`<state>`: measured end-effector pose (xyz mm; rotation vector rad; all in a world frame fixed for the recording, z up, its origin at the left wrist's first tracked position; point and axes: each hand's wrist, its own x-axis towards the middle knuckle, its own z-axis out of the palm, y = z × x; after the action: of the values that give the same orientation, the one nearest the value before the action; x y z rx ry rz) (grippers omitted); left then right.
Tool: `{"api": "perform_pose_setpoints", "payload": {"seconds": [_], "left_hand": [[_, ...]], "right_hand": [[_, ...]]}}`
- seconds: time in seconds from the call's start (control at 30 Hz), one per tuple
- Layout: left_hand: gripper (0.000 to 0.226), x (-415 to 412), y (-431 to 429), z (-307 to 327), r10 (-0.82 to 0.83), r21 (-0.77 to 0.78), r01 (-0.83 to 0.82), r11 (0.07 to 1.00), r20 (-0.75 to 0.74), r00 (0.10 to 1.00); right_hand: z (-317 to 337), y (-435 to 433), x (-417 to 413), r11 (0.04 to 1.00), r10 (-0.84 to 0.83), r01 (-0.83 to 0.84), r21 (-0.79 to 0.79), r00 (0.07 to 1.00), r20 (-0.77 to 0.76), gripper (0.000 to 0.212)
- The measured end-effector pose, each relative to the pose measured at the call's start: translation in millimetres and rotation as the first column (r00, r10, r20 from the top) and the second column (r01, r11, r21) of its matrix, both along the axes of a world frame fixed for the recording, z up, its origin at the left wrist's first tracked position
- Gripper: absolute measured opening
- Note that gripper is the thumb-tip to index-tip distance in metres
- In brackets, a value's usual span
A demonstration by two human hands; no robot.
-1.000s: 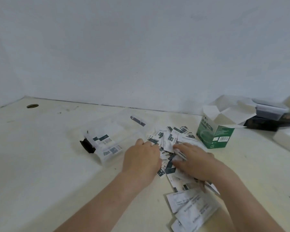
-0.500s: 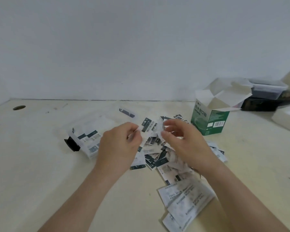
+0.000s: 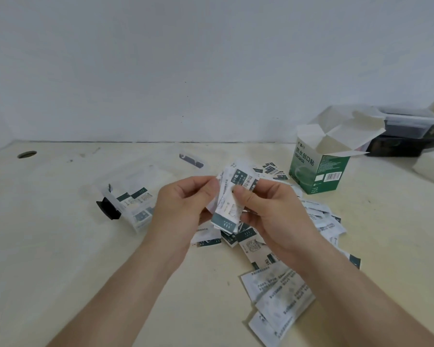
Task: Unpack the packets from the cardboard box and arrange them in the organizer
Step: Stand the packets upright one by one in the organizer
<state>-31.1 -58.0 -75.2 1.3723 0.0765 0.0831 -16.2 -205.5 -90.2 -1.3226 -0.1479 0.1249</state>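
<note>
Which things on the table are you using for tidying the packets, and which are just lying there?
For the job: open green-and-white cardboard box; stack of white-and-green paper packets gripped by left hand and right hand; pile of loose packets; clear plastic organizer.
Just lying about: clear lidded plastic tub; black case under it; white block.

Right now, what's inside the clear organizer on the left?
A few green-and-white packets lie inside the organizer, near its black latch. The left hand, holding a stack, covers its right corner, so anything there is hidden.
</note>
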Motion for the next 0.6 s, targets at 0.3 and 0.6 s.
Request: {"api": "perform_pose_setpoints", "payload": {"seconds": [0.3,0.6], "left_hand": [[0.013,-3.4,1.2,3.6,0.271,0.270,-0.456,0.848,0.518,0.811],[0.013,-2.2,-10.8,-20.7,-0.240,0.725,-0.432,0.536,0.622,0.746]], "right_hand": [[0.2,-3.0,1.5,0.999,0.048,-0.047,0.015,0.993,-0.109,0.011],[4.6,-2.5,-0.9,0.984,0.037,-0.005,0.179,0.984,-0.175,0.045]]}}
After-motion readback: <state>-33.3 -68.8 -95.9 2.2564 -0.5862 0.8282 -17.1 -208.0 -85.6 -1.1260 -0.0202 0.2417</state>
